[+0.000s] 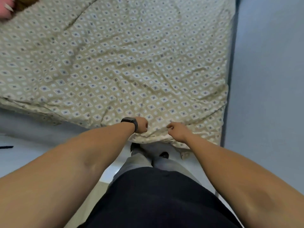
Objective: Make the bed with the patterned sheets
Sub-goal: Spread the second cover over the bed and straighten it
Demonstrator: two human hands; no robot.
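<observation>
Sheet (115, 63): spread over the bed, wrinkled, its near edge bunched at the foot where we stand.
Left hand (141, 125): fingers curled into the near edge, we judge to pull it taut.
Right hand (176, 130): pinches the same edge just beside.
Edges: right side meets a dark frame (230, 79); bare floor (269, 79) beyond gives room.
Far corner: a pink thing (5, 9).

Patterned sheet (115, 63): beige, diamond print, wrinkled, spread over bed, near edge bunched.
</observation>
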